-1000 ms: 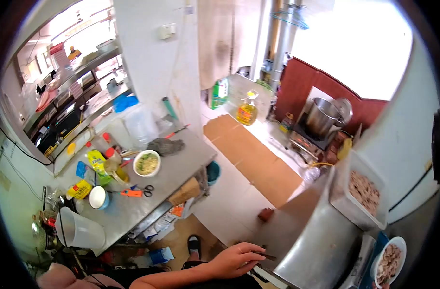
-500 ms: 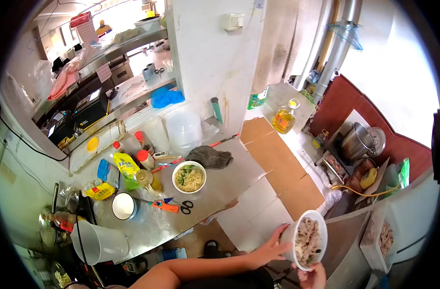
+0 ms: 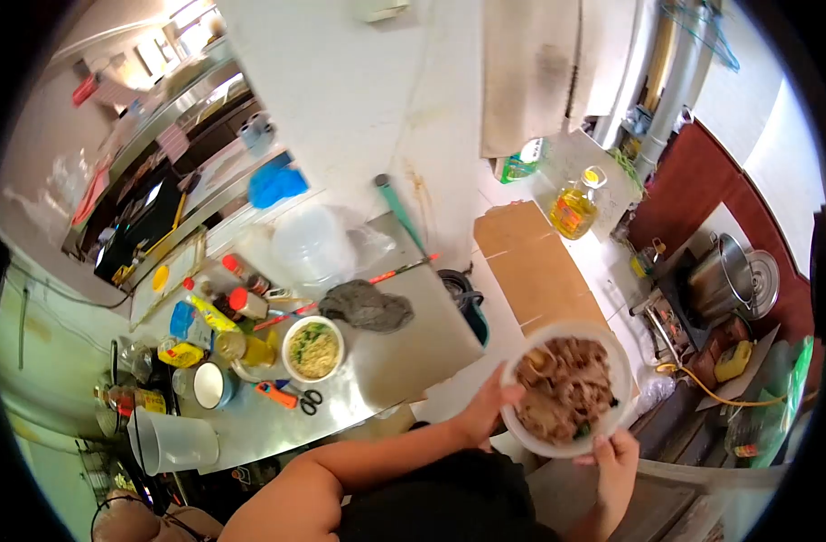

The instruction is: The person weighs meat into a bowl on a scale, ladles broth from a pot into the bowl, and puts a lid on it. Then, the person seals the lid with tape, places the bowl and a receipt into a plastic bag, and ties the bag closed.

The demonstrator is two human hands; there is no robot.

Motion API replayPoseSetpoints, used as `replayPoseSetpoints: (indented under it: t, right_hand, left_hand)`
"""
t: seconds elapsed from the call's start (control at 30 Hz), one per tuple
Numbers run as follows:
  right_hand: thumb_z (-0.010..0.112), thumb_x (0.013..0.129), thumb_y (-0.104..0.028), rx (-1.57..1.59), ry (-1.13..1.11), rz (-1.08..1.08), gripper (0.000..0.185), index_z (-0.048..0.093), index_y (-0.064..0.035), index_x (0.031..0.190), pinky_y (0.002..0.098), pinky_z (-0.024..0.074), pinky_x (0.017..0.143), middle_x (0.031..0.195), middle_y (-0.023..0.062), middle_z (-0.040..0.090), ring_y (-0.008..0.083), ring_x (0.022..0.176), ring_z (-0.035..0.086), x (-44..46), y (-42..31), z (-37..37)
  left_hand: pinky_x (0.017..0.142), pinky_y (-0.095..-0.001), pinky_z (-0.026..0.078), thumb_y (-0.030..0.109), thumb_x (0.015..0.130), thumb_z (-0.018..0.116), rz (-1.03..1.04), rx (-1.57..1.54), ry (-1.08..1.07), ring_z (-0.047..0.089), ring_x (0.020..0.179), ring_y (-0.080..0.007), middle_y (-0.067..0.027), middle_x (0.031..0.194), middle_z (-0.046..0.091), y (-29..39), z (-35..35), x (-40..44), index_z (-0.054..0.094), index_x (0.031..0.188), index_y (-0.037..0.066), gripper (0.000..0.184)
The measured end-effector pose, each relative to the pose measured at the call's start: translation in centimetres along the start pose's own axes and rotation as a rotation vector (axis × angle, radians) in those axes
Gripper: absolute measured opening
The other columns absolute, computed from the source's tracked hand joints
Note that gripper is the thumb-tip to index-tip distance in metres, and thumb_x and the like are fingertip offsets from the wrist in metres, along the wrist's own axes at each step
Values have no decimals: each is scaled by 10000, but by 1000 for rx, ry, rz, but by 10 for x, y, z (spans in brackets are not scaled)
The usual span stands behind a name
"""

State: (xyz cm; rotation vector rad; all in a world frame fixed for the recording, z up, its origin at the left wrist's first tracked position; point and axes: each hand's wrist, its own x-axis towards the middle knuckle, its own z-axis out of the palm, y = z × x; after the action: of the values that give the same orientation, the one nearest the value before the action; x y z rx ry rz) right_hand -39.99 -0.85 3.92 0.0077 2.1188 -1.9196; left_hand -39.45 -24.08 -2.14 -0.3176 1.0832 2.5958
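Meat bowl (image 3: 622, 372): round, no long axis; held R of bench (image 3: 408, 357). L grip (image 3: 490, 406) clasps its L side; R grip (image 3: 616, 461) clasps lower-R rim. Noodle bowl (image 3: 315, 378): on bench, to L, nearer L grip. Cardboard (image 3: 539, 271) beyond.

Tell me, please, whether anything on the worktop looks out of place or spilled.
I see no clear spill. The crumpled grey cloth lies right beside the noodle bowl, which seems slightly out of place near uncovered food.
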Motion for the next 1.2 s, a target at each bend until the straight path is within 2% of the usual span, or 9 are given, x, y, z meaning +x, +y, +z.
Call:
replayPoseSetpoints:
  t: [0.1, 0.17, 0.33, 0.53, 0.77, 0.8, 1.0, 1.13, 1.2]
  right_hand:
    - [518, 898, -204, 149, 40, -138, 329, 503, 27, 1132, 248, 518, 683, 1273, 187, 482, 190, 918, 615, 65, -20, -58]
    - [442, 950, -239, 125, 193, -191, 289, 512, 2, 1093, 242, 502, 681, 1232, 166, 520, 179, 912, 617, 100, -25, -95]
    - [428, 959, -246, 315, 399, -99, 278, 517, -14, 1083, 254, 490, 668, 1149, 135, 568, 175, 857, 618, 183, -3, -166]
    - [450, 946, -206, 459, 425, 51, 225, 532, -30, 1058, 289, 495, 676, 1094, 122, 599, 198, 839, 630, 276, 25, -247]
    - [495, 933, -219, 320, 698, 250, 209, 558, -28, 986, 284, 494, 678, 980, 75, 626, 172, 827, 629, 336, 58, -402]
    - [493, 933, -229, 343, 699, 292, 220, 553, -29, 1001, 294, 498, 681, 984, 85, 626, 186, 823, 633, 338, 60, -414]
    - [495, 922, -285, 497, 646, 475, 302, 530, -15, 1054, 336, 505, 726, 1021, 142, 621, 250, 871, 632, 413, 118, -539]
    - [506, 904, -323, 921, 342, 542, 392, 463, -14, 1142, 384, 476, 842, 1178, 195, 536, 303, 1028, 563, 521, 169, -623]
    - [496, 906, -340, 1226, 164, 513, 415, 432, -21, 1164, 387, 469, 866, 1243, 212, 478, 319, 1073, 528, 603, 183, -656]
  left_hand:
    - [847, -396, 477, 264, 865, 534, 76, -253, -44, 600, 940, -234, -108, 1025, 607, 5, 3, 59, 497, 1187, 47, 389]
    - [987, -425, 396, 355, 881, 441, 193, -88, 82, 509, 1126, -297, -165, 1219, 510, 23, 44, 102, 345, 1306, 12, 554]
    - [1027, -417, 343, 390, 865, 464, 205, -17, 50, 434, 1215, -277, -156, 1329, 422, 17, 88, 194, 269, 1364, 33, 643]
    - [962, -360, 408, 224, 917, 470, 94, -86, -5, 475, 1157, -212, -108, 1281, 453, -4, 170, 338, 280, 1345, 34, 506]
    - [1019, -394, 357, 451, 818, 520, -58, 58, -135, 445, 1197, -273, -147, 1311, 446, -24, 195, 515, 308, 1352, 34, 710]
    - [1014, -375, 342, 351, 868, 474, -77, -32, -148, 463, 1180, -236, -132, 1275, 484, -24, 203, 527, 360, 1310, 13, 568]
    - [1028, -381, 325, 413, 836, 416, -68, 62, -79, 450, 1194, -273, -153, 1298, 465, -51, 244, 607, 351, 1321, 12, 633]
    - [1017, -398, 347, 425, 807, 415, -53, -20, 98, 471, 1175, -291, -165, 1277, 480, -85, 272, 630, 359, 1320, 19, 657]
    - [988, -388, 374, 303, 834, 482, 61, -221, 239, 491, 1142, -305, -146, 1274, 489, -101, 307, 637, 387, 1316, 33, 560]
